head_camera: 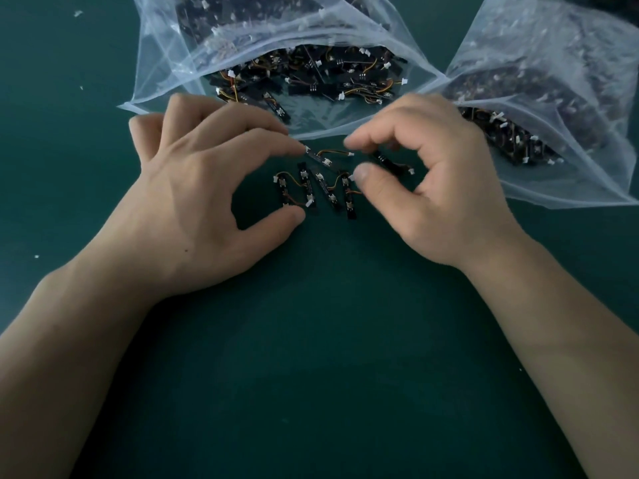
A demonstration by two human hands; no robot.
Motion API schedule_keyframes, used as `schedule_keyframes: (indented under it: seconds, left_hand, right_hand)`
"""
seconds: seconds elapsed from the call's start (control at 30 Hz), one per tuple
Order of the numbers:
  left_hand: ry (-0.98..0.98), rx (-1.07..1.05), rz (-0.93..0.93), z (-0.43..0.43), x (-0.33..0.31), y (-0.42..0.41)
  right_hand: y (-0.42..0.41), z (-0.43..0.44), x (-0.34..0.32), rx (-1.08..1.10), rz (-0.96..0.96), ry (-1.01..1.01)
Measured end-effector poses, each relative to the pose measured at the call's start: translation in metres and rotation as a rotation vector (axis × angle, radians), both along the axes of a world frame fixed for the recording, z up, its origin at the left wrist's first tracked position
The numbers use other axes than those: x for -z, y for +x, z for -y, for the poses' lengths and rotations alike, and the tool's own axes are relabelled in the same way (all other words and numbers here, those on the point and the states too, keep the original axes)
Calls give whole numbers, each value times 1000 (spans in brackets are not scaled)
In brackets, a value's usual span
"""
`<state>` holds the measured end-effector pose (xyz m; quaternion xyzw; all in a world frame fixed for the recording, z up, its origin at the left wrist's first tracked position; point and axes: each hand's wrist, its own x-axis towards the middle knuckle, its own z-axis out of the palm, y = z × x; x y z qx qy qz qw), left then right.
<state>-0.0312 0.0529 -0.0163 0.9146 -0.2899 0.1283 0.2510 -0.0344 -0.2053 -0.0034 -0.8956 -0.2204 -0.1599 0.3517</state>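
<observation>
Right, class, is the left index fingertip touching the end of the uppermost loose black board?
Touching. Head view: fingertip of left hand meets the black board end, no gap.

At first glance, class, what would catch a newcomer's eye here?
The left hand and right hand frame a small cluster of black circuit strips with orange wires on the green table. Behind lie a middle bag and a right bag, clear plastic, packed with similar parts.

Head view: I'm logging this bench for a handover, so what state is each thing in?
loose boards, lying on the mat, wires attached.
left hand, fingers spread, forefinger touching one board's end.
right hand, fingers curled above the boards, grip unclear.
middle bag, mouth open, boards inside.
right bag, lying down, boards inside.
</observation>
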Motion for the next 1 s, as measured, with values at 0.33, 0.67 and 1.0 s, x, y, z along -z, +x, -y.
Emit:
schedule_keyframes:
  seconds: [0.33,0.67,1.0]
  left_hand:
    - [26,-5,-5,10,0,-5]
    - [18,18,-34,9,-2,-4]
    - [62,30,-63,27,-9,-18]
  right_hand:
    - [-2,3,-5,-67,-159,-212]
    - [-2,9,-4,-57,-187,-242]
    - [-2,7,-2,-62,-185,-238]
